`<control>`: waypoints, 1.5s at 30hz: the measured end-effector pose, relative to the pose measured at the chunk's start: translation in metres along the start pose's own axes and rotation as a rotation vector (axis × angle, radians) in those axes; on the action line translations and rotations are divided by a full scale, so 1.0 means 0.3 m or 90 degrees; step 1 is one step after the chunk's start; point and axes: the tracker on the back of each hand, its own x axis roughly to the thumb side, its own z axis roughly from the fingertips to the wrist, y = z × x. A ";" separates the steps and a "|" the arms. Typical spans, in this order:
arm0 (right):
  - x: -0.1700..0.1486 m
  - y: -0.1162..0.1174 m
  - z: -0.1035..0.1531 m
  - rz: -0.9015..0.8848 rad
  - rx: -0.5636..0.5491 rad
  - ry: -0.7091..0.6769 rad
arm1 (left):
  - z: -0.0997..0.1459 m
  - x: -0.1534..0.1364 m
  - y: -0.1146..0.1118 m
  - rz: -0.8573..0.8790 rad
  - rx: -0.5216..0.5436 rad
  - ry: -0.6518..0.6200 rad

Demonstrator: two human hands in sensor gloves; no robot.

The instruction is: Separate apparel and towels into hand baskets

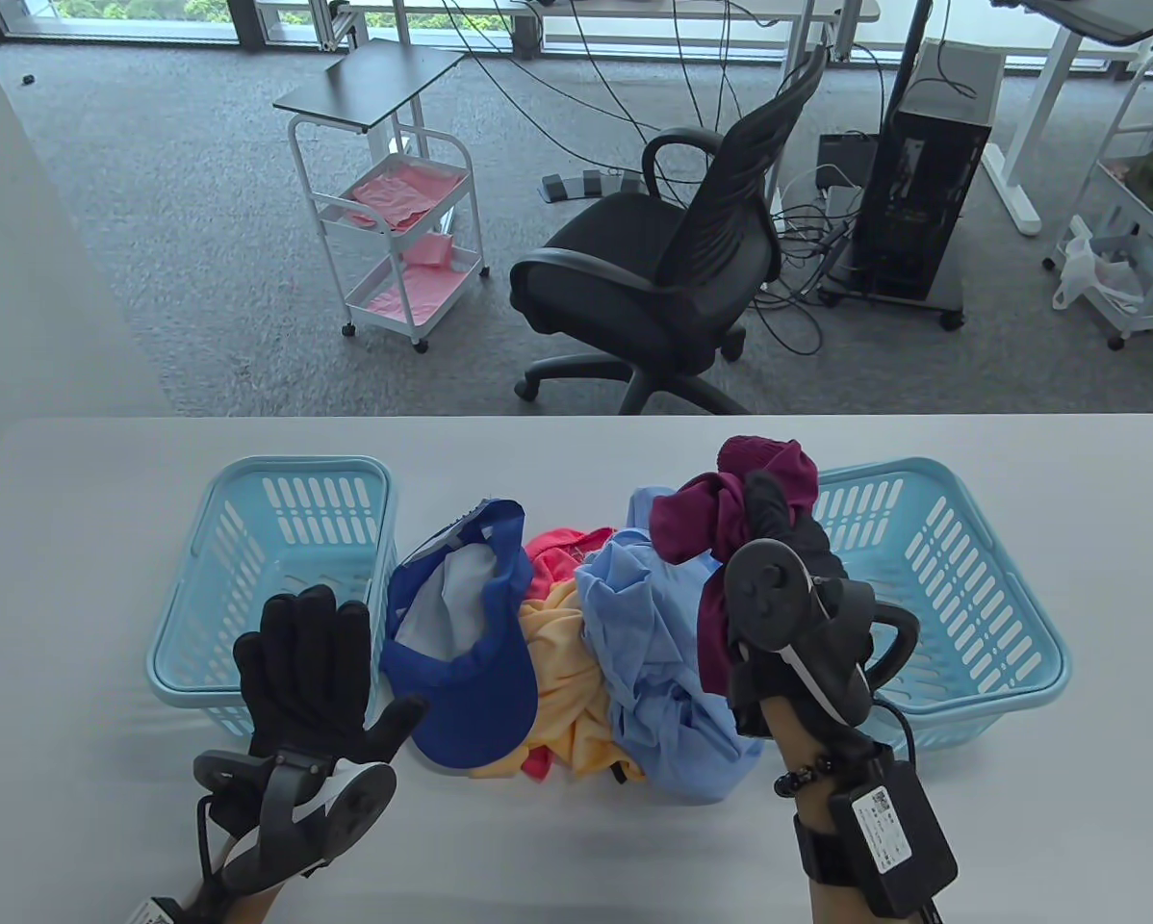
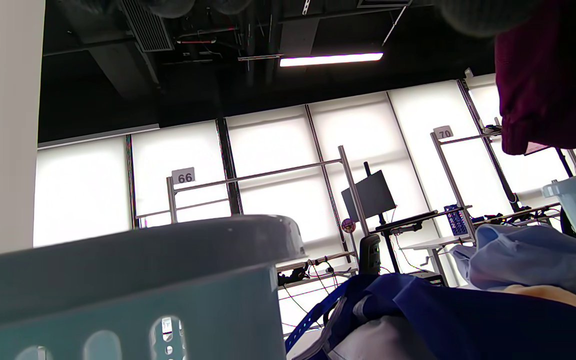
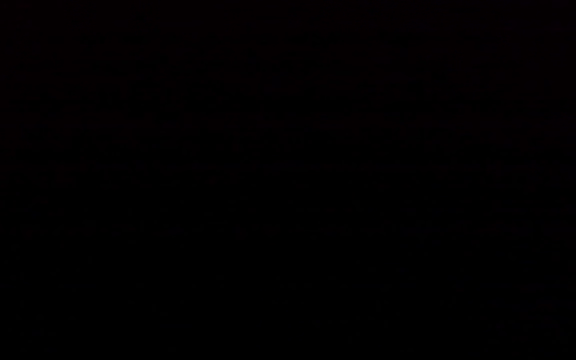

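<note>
The crumpled maroon cloth, raised over the pile's 2 o'clock edge on the counter, is gripped by the right hand, its fingers partly buried, while the left hand lies splayed at the slotted left basket's 6 o'clock rim; the right wrist view is black.

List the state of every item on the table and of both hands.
Left basket: upright, nothing visible inside.
Right basket: upright, nothing visible inside.
Maroon garment: lifted, bunched in the right hand.
Blue cap: upside down in the pile.
Light blue shirt: crumpled on the table.
Orange cloth: crumpled beneath others.
Left hand: open, fingers spread, holding nothing.
</note>
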 end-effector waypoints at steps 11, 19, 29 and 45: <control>-0.133 -0.075 -0.111 0.080 -0.020 0.027 | 0.000 -0.002 0.002 -0.001 -0.003 0.000; -0.254 -0.034 -0.159 0.112 0.029 0.055 | -0.002 -0.001 0.003 -0.005 -0.004 0.000; -0.375 0.086 -0.208 0.169 0.095 0.077 | -0.004 0.007 0.003 -0.006 -0.008 -0.003; -0.441 0.210 -0.224 0.171 0.230 0.108 | -0.007 0.011 0.005 -0.006 -0.011 -0.005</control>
